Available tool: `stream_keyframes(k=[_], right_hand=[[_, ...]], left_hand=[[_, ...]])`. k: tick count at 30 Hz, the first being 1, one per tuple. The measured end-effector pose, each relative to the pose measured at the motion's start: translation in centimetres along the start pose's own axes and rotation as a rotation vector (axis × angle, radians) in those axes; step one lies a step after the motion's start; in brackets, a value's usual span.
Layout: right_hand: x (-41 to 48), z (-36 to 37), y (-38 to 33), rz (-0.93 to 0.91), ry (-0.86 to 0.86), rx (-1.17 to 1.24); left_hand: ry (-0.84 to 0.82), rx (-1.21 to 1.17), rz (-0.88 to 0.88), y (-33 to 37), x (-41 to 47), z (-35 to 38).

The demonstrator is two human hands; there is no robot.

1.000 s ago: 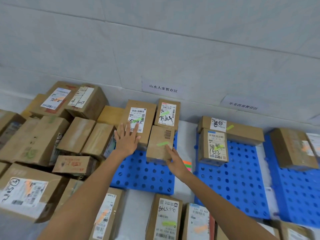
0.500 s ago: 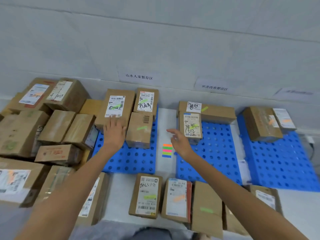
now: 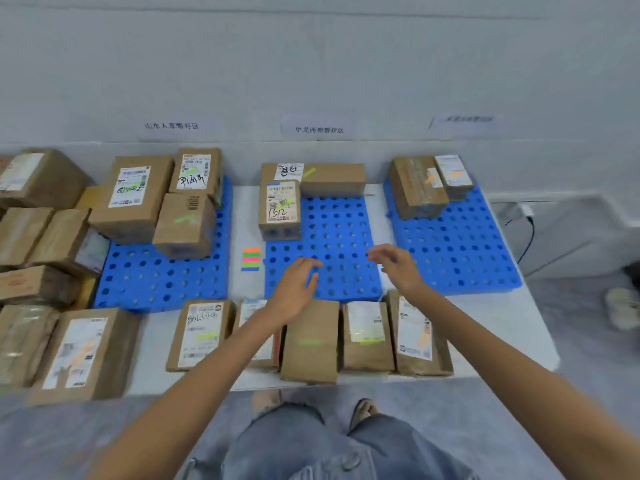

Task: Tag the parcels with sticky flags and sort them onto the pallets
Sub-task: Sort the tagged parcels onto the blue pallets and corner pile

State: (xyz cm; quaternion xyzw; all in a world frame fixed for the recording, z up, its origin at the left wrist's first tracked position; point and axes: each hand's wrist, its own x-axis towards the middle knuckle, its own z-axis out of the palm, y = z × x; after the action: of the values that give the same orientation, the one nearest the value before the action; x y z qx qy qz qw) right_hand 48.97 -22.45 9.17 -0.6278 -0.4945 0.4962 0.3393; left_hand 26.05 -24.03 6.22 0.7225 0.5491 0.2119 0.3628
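Observation:
Three blue perforated pallets lie side by side: the left pallet (image 3: 162,282), middle pallet (image 3: 332,237) and right pallet (image 3: 460,244). Each carries cardboard parcels at its far end, such as the "1512" parcel (image 3: 280,209). A pad of coloured sticky flags (image 3: 251,259) lies between the left and middle pallets. A row of tagged parcels (image 3: 310,341) lines the near edge. My left hand (image 3: 294,289) and my right hand (image 3: 398,268) hover empty over the middle pallet's front, fingers apart.
A heap of untagged cardboard boxes (image 3: 41,237) crowds the left side. Paper signs (image 3: 317,129) hang on the grey wall behind each pallet. A cable and plug (image 3: 519,216) run along the wall at right. A shoe (image 3: 623,306) rests on the floor.
Both hands left the parcels on the left pallet and swung right over the middle pallet. The view shifted right and pulled back, showing the third pallet and my legs.

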Motion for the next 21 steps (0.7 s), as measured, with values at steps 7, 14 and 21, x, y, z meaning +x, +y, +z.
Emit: stream_keyframes(k=[7,14,21], right_hand=[[-5.5,-12.3,9.4,0.2,0.208,-0.222],[-8.1,-14.0,13.9,0.416,-0.187,-0.198],[-9.3,-12.7,13.5,0.312,-0.138,-0.068]], left_hand=[[-0.384,-0.163,-0.253,8.0,-0.1,13.1],[-0.341,-0.032,-0.3,9.2,-1.8,19.1],[-0.165,-0.13,-0.341,11.5,-1.3,19.4]])
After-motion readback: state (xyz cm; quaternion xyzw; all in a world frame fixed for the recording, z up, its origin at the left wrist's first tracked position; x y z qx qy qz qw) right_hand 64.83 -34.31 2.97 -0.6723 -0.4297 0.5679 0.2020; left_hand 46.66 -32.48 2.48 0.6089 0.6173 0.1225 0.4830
